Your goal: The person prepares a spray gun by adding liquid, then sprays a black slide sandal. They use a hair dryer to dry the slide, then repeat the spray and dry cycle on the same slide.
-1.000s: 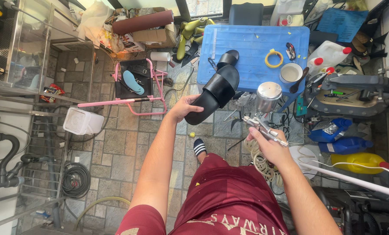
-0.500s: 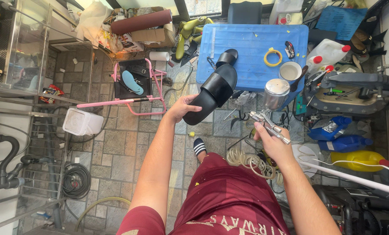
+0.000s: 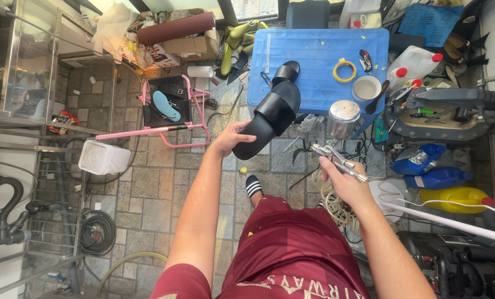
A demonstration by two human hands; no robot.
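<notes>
The left hand (image 3: pixel 232 139) is clamped on a black sandal (image 3: pixel 267 119), held up ahead; the right hand (image 3: pixel 344 180) grips a spray gun (image 3: pixel 339 138) beside it. Spraying seems underway; next calls for aiming squarely.

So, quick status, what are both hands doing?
Left hand grips black rubber slide sandal. Right hand holds metal spray gun. Nothing between them.

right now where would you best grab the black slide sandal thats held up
Grip the black slide sandal at its heel end, coming from the left and below, as the left hand does. That end is flat and bare, while the wide strap covers the upper part. The right hand holds a spray gun.
</notes>
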